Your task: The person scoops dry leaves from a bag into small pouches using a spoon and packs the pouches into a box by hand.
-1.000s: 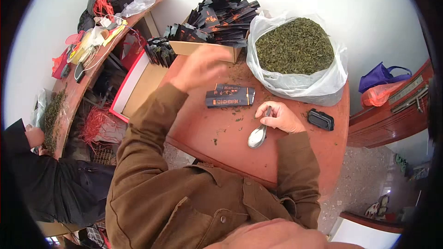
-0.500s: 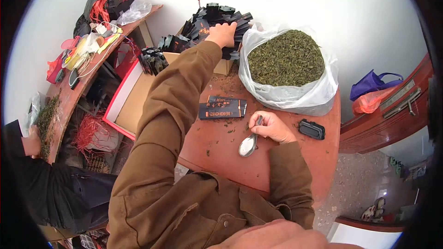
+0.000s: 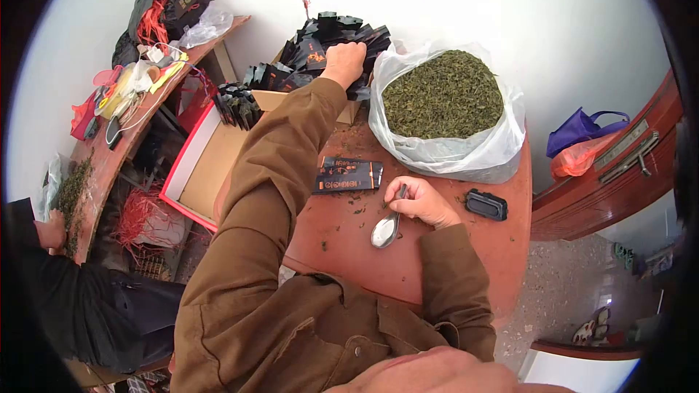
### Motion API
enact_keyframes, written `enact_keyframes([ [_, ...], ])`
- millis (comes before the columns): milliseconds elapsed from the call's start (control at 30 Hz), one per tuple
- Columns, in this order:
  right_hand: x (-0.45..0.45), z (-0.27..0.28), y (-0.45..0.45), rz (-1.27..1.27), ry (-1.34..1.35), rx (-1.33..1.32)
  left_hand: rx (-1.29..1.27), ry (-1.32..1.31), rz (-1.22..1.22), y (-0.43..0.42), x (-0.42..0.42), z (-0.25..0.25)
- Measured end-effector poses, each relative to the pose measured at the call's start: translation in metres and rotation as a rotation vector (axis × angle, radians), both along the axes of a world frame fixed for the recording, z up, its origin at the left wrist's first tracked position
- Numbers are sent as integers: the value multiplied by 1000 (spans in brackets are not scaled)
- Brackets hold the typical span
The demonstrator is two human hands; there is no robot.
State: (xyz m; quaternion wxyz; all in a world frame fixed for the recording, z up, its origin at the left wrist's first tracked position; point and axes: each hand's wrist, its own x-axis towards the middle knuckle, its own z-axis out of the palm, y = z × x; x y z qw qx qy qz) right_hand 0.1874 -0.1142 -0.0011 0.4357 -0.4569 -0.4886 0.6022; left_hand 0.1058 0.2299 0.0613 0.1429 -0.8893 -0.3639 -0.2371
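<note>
My left hand [image 3: 345, 62] reaches into a pile of black printed pouches [image 3: 317, 52] in a cardboard box [image 3: 270, 101]; its fingers curl down, fingertips hidden, so I cannot tell what they grip. My right hand [image 3: 424, 202] pinches the handle of a metal spoon [image 3: 384, 231] just above the table, bowl towards me. Beyond that hand, a large clear plastic bag [image 3: 453, 167] stands open, full of dried green tea leaves [image 3: 444, 94]. Two flat black pouches [image 3: 349, 175] lie left of the spoon, overlapping.
A small black case [image 3: 486, 204] lies on the red table [image 3: 349, 255] right of my hand, among scattered leaf bits. Left is a red-rimmed box [image 3: 203, 167] and a cluttered side table [image 3: 109, 175], where another person's hand [image 3: 51, 233] rests near leaves. A purple bag [image 3: 582, 131] hangs right.
My left hand has drawn slightly back towards me, its fingers now more curled among the pouches. The right hand still holds the spoon in nearly the same place. The whole view has shifted slightly.
</note>
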Motion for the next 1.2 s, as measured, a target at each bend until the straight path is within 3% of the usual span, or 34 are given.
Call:
enact_keyframes([
  [333,-1,0,-1,-20,12,7,-258,-558,84,-26,-29,36],
  [567,-2,5,-3,-2,37,-32,-329,-1034,-440,-82,-70,67],
  [633,-1,2,-2,-3,49,-29,-308,-1100,-546,-110,-92,47],
  [667,-1,1,-2,-5,60,-25,-284,-1039,-591,-130,-107,41],
  [700,-1,0,-2,-8,70,-24,16,-893,-634,-130,-119,26],
  [933,0,-1,-2,6,64,-3,-202,-322,-379,-158,-170,-51],
  [1200,2,0,-2,44,155,-10,-525,-191,-588,-173,-154,-69],
])
